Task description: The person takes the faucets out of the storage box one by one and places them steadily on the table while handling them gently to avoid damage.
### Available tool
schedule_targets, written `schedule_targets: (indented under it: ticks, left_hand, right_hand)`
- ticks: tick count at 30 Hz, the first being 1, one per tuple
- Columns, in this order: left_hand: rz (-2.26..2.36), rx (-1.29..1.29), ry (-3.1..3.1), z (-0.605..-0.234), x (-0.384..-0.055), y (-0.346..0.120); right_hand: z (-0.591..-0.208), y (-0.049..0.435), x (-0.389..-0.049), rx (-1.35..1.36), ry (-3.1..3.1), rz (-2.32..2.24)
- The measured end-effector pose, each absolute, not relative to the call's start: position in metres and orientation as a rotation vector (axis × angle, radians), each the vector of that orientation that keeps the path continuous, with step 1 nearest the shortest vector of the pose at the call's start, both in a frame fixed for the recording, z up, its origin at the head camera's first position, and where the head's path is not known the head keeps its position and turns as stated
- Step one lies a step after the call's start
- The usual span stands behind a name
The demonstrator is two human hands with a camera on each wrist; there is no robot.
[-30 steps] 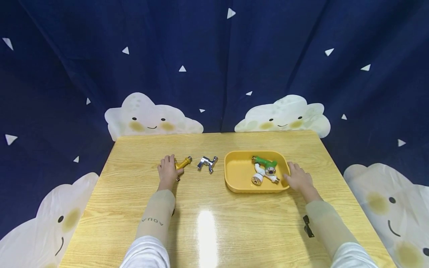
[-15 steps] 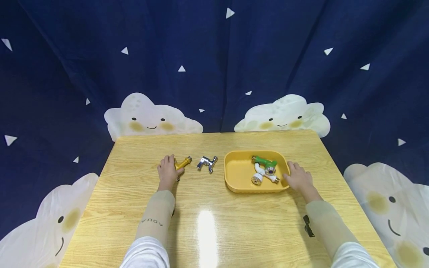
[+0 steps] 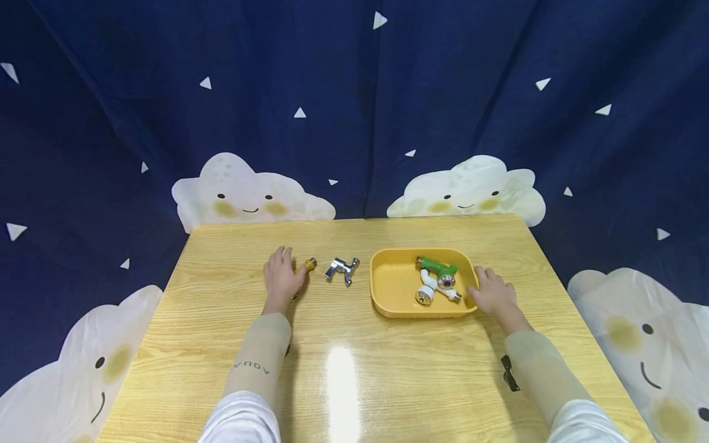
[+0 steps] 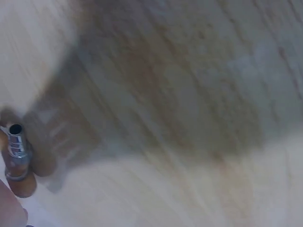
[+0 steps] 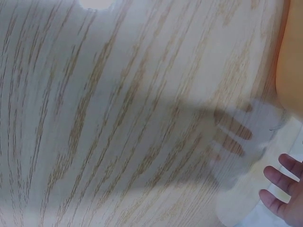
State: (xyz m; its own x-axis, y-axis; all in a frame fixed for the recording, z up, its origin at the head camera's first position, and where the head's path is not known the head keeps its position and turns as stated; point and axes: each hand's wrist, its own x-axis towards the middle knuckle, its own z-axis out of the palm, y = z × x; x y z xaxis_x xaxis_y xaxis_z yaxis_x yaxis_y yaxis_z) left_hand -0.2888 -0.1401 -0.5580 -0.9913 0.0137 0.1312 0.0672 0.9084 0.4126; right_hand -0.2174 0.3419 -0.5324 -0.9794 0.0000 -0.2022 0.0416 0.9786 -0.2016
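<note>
L hand (image 3: pixel 284 280) on yellow tap (image 3: pixel 309 265), twd far edge of table (image 3: pixel 399 375), L of ctr, thumb across it; can't tell if fingers close round it. Chrome tap (image 3: pixel 343 269) btwn it & yellow tub (image 3: pixel 426 312). Tub holds green tap (image 3: pixel 439 268) + white tap (image 3: pixel 429 282). R hand (image 3: pixel 495 295) at tub's R rim, fingers spread.

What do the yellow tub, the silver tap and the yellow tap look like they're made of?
Yellow tub: likely moulded plastic, smooth and satin, given its even colour and rounded corners.
Silver tap: probably chromed metal, though plated plastic is possible; it has bright, mirror-like highlights.
Yellow tap: mostly hidden; the visible yellow could be painted metal or plastic.
</note>
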Motion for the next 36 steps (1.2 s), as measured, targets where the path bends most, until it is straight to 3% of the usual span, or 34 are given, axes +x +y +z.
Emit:
schedule_targets:
  ticks: [36]
  left_hand:
    - [-0.501,-0.709,-2.871,-0.515,-0.299,-0.004]
  right_hand:
    - [-0.534,0.342,-0.218,0.034,2.925,-0.33]
